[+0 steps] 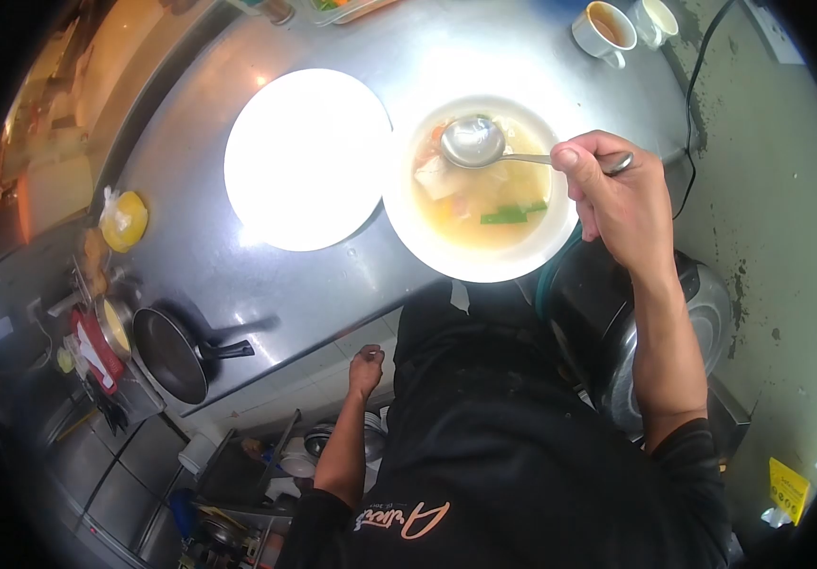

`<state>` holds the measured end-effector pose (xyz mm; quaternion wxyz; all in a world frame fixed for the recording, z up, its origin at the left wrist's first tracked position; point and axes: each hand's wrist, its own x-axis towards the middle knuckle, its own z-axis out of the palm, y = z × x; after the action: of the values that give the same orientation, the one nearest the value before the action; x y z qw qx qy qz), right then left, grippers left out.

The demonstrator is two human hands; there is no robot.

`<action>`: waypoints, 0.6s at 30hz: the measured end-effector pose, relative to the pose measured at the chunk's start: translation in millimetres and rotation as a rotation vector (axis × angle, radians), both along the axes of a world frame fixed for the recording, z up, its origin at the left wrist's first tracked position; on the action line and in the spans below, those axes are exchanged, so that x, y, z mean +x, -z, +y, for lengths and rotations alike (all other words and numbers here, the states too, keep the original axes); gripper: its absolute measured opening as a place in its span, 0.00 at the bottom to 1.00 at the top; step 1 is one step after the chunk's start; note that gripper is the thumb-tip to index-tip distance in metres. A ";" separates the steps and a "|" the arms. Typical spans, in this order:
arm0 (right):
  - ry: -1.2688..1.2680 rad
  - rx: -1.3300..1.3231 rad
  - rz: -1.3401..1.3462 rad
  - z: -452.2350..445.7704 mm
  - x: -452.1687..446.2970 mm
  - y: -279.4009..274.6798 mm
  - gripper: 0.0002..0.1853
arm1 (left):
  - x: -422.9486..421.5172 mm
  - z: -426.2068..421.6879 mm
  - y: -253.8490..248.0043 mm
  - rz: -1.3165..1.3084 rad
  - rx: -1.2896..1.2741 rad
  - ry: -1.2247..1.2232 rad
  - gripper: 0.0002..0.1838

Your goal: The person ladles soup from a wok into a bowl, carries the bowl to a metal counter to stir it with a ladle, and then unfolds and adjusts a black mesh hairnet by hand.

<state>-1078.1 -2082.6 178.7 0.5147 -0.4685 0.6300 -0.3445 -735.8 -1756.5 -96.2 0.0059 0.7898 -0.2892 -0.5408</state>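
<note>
One spoon (473,142) is suspended across a white bowl (484,269) of soup (456,225). The right hand (629,197) supports it: the grip is clamped on the handle, thumb uppermost, with the handle's end projecting past the fingers. Such a hold presumably leaves the fingers clear of the liquid and the spoon's head free to tilt. The head lies within the bowl's outline, so that any drip would likely fall back into the soup; whether its underside meets the broth cannot be told.

The bowl stands at the near edge of the bench (456,57), directly before the person, a position that seems to shorten the reach. A white plate (306,161) lies just beside it, to the left. The left hand (367,369) hangs below the bench's edge, taking no part in supporting the bowl; its grip looks curled, but whether it closes on anything cannot be told. Two cups (593,41) stand at the far right, and a frying pan (169,353) lies toward the left end, well apart from the bowl.
</note>
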 end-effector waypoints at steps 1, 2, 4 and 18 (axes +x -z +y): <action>-0.002 0.003 0.005 -2.3 -0.5 0.4 0.20 | 0.2 -0.5 0.7 -0.001 0.001 0.001 0.19; -0.003 0.007 0.010 -4.7 -1.2 0.8 0.21 | 0.3 -0.9 1.0 -0.001 0.002 0.002 0.19; -0.006 0.012 0.017 -8.7 -2.9 1.7 0.22 | 0.0 -2.0 0.1 -0.003 -0.001 0.005 0.19; -0.022 0.023 -0.009 -4.7 -17.0 0.1 0.20 | 1.9 -0.7 0.9 0.011 -0.007 -0.027 0.18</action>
<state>-1095.1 -2087.3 178.7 0.5266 -0.4677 0.6266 -0.3336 -734.0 -1757.2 -97.1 0.0175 0.7908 -0.2801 -0.5440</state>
